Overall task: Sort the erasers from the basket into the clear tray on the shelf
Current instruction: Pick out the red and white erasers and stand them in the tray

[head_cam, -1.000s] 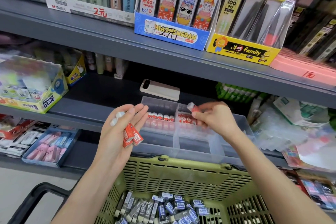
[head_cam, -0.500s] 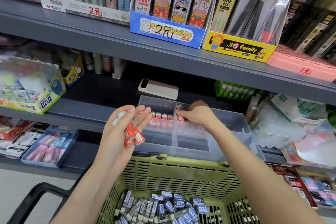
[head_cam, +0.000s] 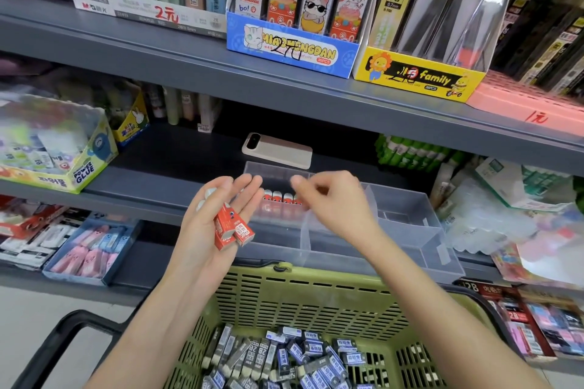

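My left hand (head_cam: 211,227) is palm up in front of the shelf, fingers nearly straight, with a few red erasers (head_cam: 233,232) lying on it. My right hand (head_cam: 331,204) hovers just right of it over the clear tray (head_cam: 407,199), fingers loosely bent and blurred, with nothing in them. A row of red erasers (head_cam: 281,199) stands in the tray's back left compartment, partly hidden by both hands. Below, the green basket (head_cam: 316,289) holds several dark and blue-sleeved erasers (head_cam: 284,357).
A phone (head_cam: 278,150) lies on the shelf behind the tray. A glue box (head_cam: 63,164) stands at the left, and plastic-wrapped packs (head_cam: 505,208) sit to the right. The upper shelf edge (head_cam: 284,85) overhangs the tray. The basket's black handle (head_cam: 63,335) shows at lower left.
My right hand set its red eraser down in the tray, then drew back empty toward my left hand. The left hand has barely moved.
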Motion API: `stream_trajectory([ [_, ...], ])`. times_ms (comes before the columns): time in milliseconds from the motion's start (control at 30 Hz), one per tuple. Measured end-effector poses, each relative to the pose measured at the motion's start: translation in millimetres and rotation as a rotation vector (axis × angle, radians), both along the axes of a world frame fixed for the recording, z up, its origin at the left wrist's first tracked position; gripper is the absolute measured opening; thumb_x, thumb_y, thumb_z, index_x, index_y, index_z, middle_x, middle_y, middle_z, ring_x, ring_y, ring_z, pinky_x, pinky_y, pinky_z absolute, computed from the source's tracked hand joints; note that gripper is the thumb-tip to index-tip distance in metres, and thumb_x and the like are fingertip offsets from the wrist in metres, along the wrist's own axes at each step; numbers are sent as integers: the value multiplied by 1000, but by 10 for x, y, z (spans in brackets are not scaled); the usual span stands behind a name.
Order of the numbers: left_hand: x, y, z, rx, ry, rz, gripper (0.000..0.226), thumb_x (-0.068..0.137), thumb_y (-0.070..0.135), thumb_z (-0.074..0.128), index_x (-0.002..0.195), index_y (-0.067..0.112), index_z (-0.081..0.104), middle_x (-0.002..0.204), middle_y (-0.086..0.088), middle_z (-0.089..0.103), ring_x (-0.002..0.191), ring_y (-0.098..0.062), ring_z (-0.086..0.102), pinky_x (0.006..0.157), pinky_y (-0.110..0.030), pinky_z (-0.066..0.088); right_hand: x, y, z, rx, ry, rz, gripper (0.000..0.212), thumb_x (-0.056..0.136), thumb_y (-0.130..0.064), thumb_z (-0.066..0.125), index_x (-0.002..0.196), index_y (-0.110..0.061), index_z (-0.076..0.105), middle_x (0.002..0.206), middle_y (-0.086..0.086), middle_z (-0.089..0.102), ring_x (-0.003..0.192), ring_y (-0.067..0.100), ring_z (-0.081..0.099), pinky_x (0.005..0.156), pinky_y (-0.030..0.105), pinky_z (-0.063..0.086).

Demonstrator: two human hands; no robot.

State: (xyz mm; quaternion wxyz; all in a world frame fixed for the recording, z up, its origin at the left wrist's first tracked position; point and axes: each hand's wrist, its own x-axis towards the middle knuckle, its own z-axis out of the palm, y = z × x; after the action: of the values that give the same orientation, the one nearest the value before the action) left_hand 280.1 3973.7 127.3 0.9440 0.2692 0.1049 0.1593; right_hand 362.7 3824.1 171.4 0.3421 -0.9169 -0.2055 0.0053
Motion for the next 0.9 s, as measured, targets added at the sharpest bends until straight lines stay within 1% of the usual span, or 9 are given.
stream_trajectory([
  [100,0,-20,17,-31,-17,-5,16,81,15,61,95,9,57,110,-15,70,108,-30,65,80,-36,57,-468,135,25,142,290,250,26,77,-46,69,72,-20,69,63,4,68,53,15,60,59,30,51],
  [233,-38,-63,36,-5,-57,-77,21,81,16,63,100,11,58,120,-10,67,114,-27,62,91,-39,53,-667,261,-37,288,294,244,18,75,-28,77,87,-20,68,74,4,68,62,8,57,66,31,52],
  [433,-92,-11,60,-95,-102,-194,48,71,5,62,118,7,51,124,-16,64,115,-31,61,95,-49,50,-614,161,-5,318,464,370,22,79,-11,73,95,-23,65,69,-4,60,58,4,53,59,19,47],
  [533,-53,88,62,-211,-52,-72,33,77,1,56,110,4,54,114,-20,68,107,-34,65,85,-47,55,-449,92,53,460,535,253,14,83,-3,64,84,-15,69,66,4,65,54,9,57,51,19,48],
  [600,-23,207,45,-256,32,55,14,79,5,62,92,4,59,91,-14,73,87,-24,72,70,-34,60,-274,95,77,492,526,111,16,84,-2,58,78,-12,70,63,3,68,54,10,59,49,19,48],
  [700,1,315,-26,-154,193,168,15,84,22,66,81,12,54,57,2,57,51,-6,59,47,-16,49,3,252,19,339,425,-36,17,80,-15,63,70,-6,72,56,3,65,55,8,55,51,19,45],
  [767,4,328,-80,-33,250,175,21,84,33,65,83,15,53,53,4,53,46,-5,54,42,-15,44,167,416,-37,135,367,-66,32,76,-27,67,64,2,67,56,16,55,57,11,47,58,24,41],
  [833,-4,320,-107,38,260,182,24,81,36,66,83,15,54,55,2,54,48,-7,54,45,-18,46,308,582,-76,-37,368,-78,38,72,-27,66,48,-3,50,47,8,40,49,16,37,53,26,33],
  [900,-2,318,-115,-6,244,194,19,87,30,63,86,12,55,57,0,58,51,-9,58,49,-22,50,406,734,-103,-148,393,-106,34,68,-21,65,48,-13,39,44,-2,39,42,15,35,47,22,31],
])
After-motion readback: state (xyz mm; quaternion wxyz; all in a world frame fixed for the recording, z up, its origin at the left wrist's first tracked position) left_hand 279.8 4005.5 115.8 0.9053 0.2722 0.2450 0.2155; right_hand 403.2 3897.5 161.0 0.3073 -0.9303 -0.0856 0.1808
